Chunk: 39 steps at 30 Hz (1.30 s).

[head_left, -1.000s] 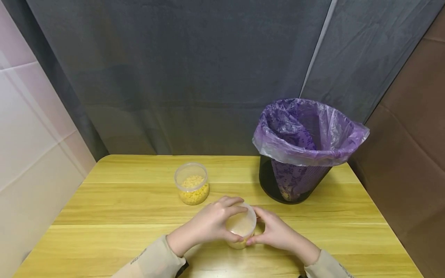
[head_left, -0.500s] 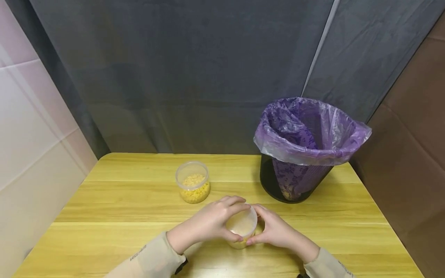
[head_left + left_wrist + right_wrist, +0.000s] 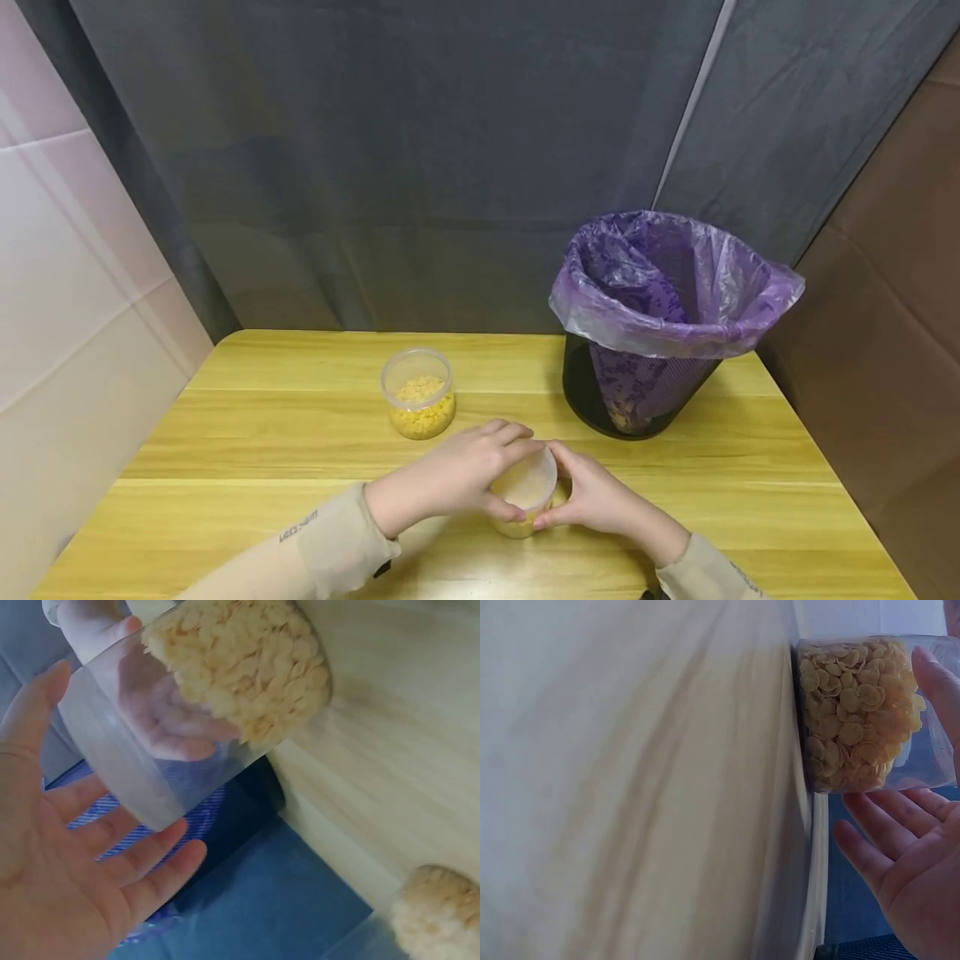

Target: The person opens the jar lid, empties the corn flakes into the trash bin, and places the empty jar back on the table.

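On the wooden table near the front stands a clear round plastic jar (image 3: 512, 529) partly filled with pale yellow flakes. A whitish see-through lid (image 3: 529, 483) covers its top. My left hand (image 3: 476, 473) grips the lid's rim from above, thumb on the near side and fingers along the far side. Around the jar's right side, my right hand (image 3: 596, 502) holds with thumb in front and fingers behind. The right wrist view shows the flakes (image 3: 859, 712) in the jar's lower part, its base on the table. Farther back on the left sits a second, lidless jar (image 3: 420, 412) of yellow flakes.
A black mesh bin (image 3: 581, 387) lined with a purple plastic bag (image 3: 660, 333) stands at the table's back right. Dark grey curtain (image 3: 420, 167) hangs behind the table (image 3: 247, 433), with a pale panel at left and brown cloth at right.
My left forearm has swung a little outward to the left, its wrist turning slightly. Both hands keep their grip on the lid and jar. The head view has shifted slightly.
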{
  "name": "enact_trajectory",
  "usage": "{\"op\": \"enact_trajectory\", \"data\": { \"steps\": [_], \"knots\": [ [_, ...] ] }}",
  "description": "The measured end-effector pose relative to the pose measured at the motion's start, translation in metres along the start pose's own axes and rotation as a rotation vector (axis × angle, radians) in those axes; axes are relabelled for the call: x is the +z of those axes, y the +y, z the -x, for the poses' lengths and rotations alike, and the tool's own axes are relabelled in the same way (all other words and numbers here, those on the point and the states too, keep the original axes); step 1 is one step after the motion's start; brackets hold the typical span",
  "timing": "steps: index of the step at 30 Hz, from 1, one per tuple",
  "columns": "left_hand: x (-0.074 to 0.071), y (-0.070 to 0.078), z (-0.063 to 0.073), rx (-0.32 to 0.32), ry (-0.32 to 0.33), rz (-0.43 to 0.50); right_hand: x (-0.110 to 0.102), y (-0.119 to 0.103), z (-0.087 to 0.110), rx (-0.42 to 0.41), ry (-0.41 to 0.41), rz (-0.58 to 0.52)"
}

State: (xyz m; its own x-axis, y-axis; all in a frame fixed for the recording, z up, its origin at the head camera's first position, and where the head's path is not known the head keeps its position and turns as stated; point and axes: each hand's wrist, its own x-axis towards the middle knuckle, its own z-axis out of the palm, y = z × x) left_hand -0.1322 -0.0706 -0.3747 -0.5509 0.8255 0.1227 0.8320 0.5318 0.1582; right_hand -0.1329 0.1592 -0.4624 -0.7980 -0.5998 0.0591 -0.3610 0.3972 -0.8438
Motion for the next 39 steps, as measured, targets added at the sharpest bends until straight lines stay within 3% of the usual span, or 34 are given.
{"op": "enact_trajectory", "data": {
  "steps": [10,23,39],
  "knots": [
    [-0.018,0.007,-0.011,0.004,-0.130,-0.058,0.000,0.000,0.001,0.013,0.013,0.021],
    [-0.030,0.016,-0.030,-0.021,-0.260,-0.104,0.001,0.000,0.002,-0.003,0.035,0.047],
    [-0.028,0.011,-0.038,0.009,-0.235,-0.101,0.000,-0.001,-0.002,-0.005,0.032,0.055]
  ]
}}
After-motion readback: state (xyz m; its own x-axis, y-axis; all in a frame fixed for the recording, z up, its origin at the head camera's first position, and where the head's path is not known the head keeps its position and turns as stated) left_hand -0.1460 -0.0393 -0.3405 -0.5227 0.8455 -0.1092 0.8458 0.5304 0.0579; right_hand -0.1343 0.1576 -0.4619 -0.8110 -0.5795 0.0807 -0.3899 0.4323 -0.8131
